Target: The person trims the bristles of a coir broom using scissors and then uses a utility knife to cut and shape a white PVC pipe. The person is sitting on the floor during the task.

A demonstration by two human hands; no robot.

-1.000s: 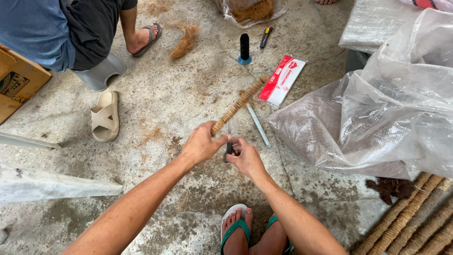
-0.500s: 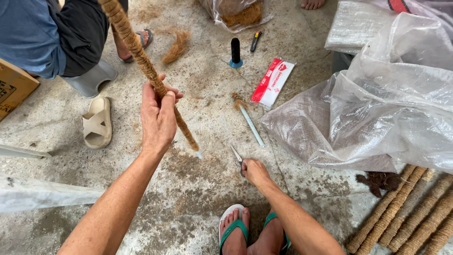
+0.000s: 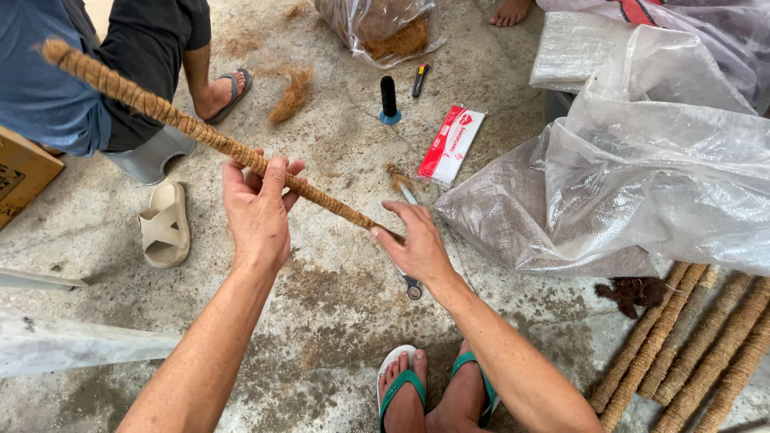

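My left hand (image 3: 258, 210) grips a long stick wrapped in brown coir rope (image 3: 160, 108) near its middle and holds it slanted, the far end up at the upper left. My right hand (image 3: 417, 244) closes on the stick's lower end, thumb and fingers around the tip. Small scissors (image 3: 411, 286) show just under that hand; I cannot tell whether it holds them or they lie on the concrete floor. A thin white tube (image 3: 407, 192) with a tuft of fibre lies just beyond my right hand.
Woven plastic sacks (image 3: 642, 160) pile up at the right, with several finished coir sticks (image 3: 690, 353) below them. Ahead lie a red-and-white packet (image 3: 451, 144), a black spool (image 3: 389, 100) and a bag of fibre (image 3: 385, 28). Another person (image 3: 72, 88) sits at upper left beside a beige sandal (image 3: 164, 224).
The stick was lifted off the floor by my left hand, then tilted lower. My right hand rose from the floor and took hold of the stick's lower end.
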